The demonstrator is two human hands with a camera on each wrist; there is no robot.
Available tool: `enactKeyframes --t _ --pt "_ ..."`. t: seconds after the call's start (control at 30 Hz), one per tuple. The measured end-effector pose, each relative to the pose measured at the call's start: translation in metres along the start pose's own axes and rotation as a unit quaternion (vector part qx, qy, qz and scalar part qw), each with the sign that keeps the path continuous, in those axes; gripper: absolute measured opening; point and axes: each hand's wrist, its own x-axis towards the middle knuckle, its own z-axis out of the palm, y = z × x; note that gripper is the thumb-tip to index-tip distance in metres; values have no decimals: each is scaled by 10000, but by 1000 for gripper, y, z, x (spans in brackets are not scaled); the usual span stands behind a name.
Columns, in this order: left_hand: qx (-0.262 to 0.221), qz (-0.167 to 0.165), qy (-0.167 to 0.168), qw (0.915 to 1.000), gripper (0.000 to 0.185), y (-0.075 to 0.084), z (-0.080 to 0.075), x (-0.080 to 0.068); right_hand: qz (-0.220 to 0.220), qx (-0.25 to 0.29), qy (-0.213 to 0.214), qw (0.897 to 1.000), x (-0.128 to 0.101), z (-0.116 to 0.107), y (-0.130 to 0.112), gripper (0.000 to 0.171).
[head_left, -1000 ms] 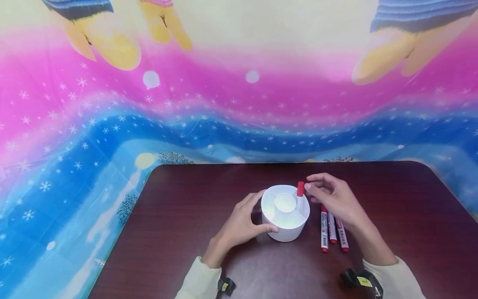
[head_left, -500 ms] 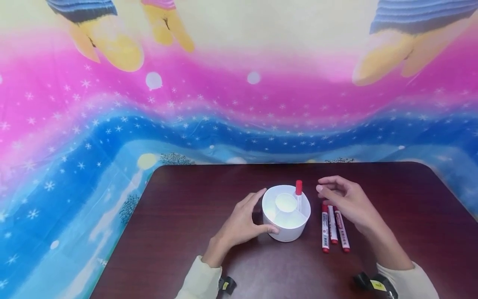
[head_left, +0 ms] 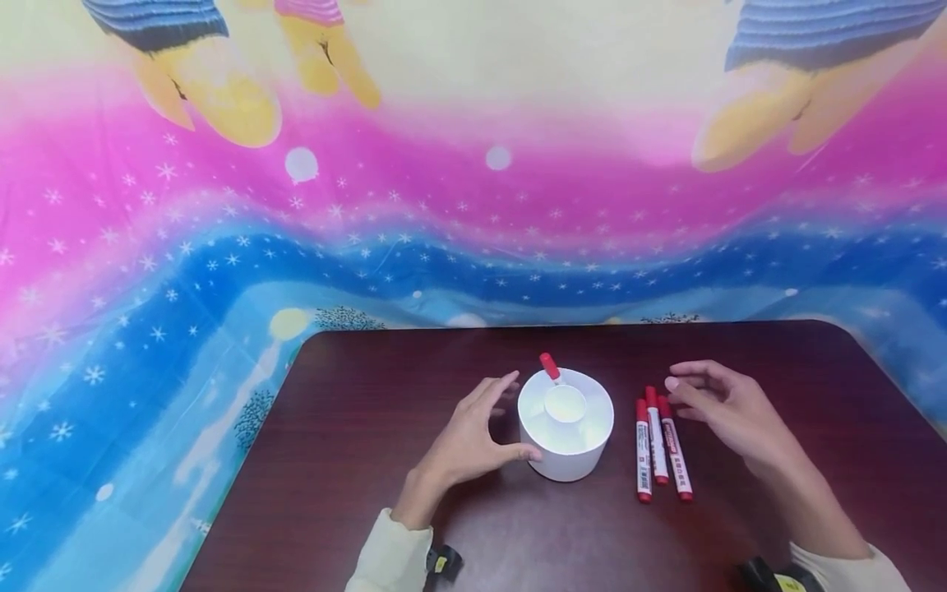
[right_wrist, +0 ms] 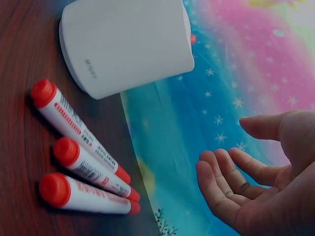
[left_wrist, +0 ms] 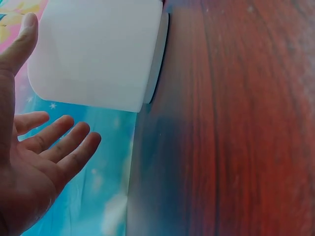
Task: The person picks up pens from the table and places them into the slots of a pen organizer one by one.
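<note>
A white round holder point(head_left: 565, 444) with compartments stands mid-table. One red-capped marker point(head_left: 550, 367) leans out of its back left compartment. My left hand point(head_left: 510, 419) is at the holder's left side with fingers spread; its thumb point(head_left: 527, 452) touches the wall. In the left wrist view the holder point(left_wrist: 98, 54) sits beside my straight fingers point(left_wrist: 64, 142). Three red markers point(head_left: 657, 444) lie side by side right of the holder. My right hand point(head_left: 681, 396) hovers open just right of them, holding nothing. The right wrist view shows those markers point(right_wrist: 83, 162), the holder point(right_wrist: 128, 44) and my open right hand point(right_wrist: 241, 172).
The dark wooden table point(head_left: 370, 493) has a rounded far edge. A bright pink and blue starry cloth point(head_left: 222, 247) covers everything behind and to the left of it. Cream sleeves and wrist-worn devices show at the bottom edge.
My right hand let go of the marker in the holder and drew back to the right. The marker now stands at the holder's back left instead of its right side.
</note>
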Motion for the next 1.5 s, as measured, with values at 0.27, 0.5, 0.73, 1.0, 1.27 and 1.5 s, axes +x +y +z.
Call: enactKeyframes --t 0.27,0.5,0.73,1.0,1.27,1.5 --pt "53 -84 -75 9999 110 0 4 -2 82 -33 -38 10000 -4 -4 10 47" --pt "345 78 -44 9994 108 0 11 -2 310 -121 -95 9994 -7 -5 15 50" --pt "443 92 65 9990 105 1 14 -2 523 -171 -207 9983 -9 -6 22 55" --pt "471 23 36 9989 104 2 14 -2 563 -42 -272 9980 -10 -5 33 56" --pt "497 -33 -5 9988 104 3 13 0 736 -88 -390 9965 -10 -5 43 61" --pt "459 -67 -4 9989 104 4 12 1 977 -252 -565 9933 -9 -7 49 66"
